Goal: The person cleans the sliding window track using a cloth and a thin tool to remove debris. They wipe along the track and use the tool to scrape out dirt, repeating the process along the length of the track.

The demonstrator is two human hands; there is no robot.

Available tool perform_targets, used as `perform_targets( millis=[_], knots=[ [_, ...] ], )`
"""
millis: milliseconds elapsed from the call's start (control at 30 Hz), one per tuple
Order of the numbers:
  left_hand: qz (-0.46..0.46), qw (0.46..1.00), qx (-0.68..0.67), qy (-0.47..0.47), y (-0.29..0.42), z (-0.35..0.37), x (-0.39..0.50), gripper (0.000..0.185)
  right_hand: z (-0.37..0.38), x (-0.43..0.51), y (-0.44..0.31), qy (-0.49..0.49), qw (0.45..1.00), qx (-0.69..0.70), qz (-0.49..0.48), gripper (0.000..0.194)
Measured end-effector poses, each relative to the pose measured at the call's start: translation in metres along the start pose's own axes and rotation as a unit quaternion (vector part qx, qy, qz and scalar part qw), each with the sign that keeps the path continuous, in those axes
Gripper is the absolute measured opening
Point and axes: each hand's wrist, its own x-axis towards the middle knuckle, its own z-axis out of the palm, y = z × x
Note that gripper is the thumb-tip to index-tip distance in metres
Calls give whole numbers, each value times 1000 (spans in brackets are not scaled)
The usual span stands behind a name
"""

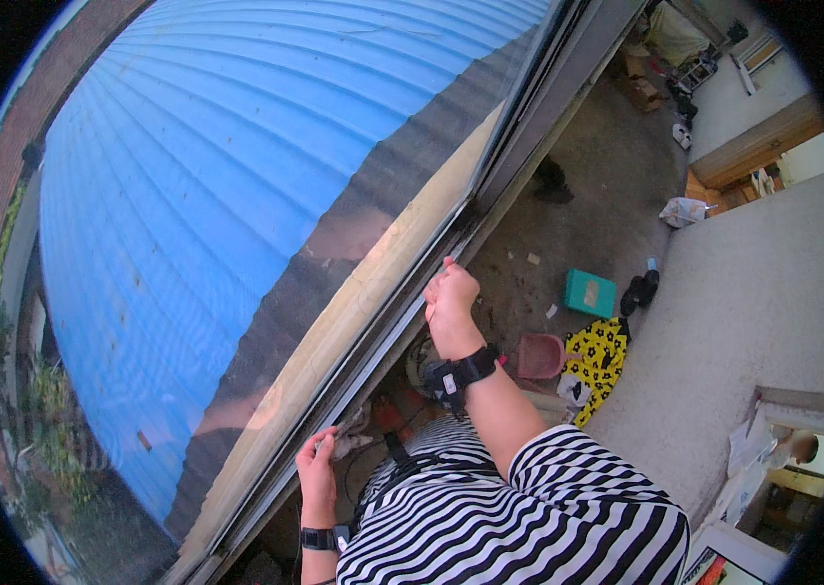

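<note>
In front of me runs a sliding window with a metal frame [375,351] and a glass pane [353,256], slanting across the head view. My right hand [452,292] is curled at the inner edge of the window track, and whether its fingers enclose anything thin is hidden. Lower down, my left hand [317,461] is beside the same track with thumb and fingertips pinched together. A crumpled pale cloth or plastic [353,437] shows just behind those fingertips; I cannot tell whether they grip it. Both wrists wear black straps.
Beyond the glass lie a pale ledge [360,285] and a blue corrugated roof [236,168]. On the floor to my right are a teal box [589,292], a pink dustpan [540,356], yellow flowered cloth [598,358] and dark shoes [638,291]. A white bag [682,212] sits near a doorway.
</note>
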Motion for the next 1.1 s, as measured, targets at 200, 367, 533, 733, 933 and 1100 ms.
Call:
perform_targets(
  millis=[200,367,533,733,933,1100],
  knots=[
    [19,1000,-8,-18,2,0,3,19,8,-5,-5,72,994,-74,22,13],
    [-16,1000,-6,-24,7,2,0,23,17,-18,-8,8,995,-95,-12,14],
    [-2,1000,-7,-12,7,2,-1,21,23,-22,-12,19,989,-145,22,12],
    [-45,998,-41,-18,14,6,2,31,-2,-54,-20,-16,990,-131,-49,14],
    [-7,996,-42,-82,49,37,-1,36,-45,-87,-51,-35,956,-268,-116,23],
    [53,994,56,-81,58,47,2,28,-95,-98,-79,29,953,-288,-86,24]
  ],
)
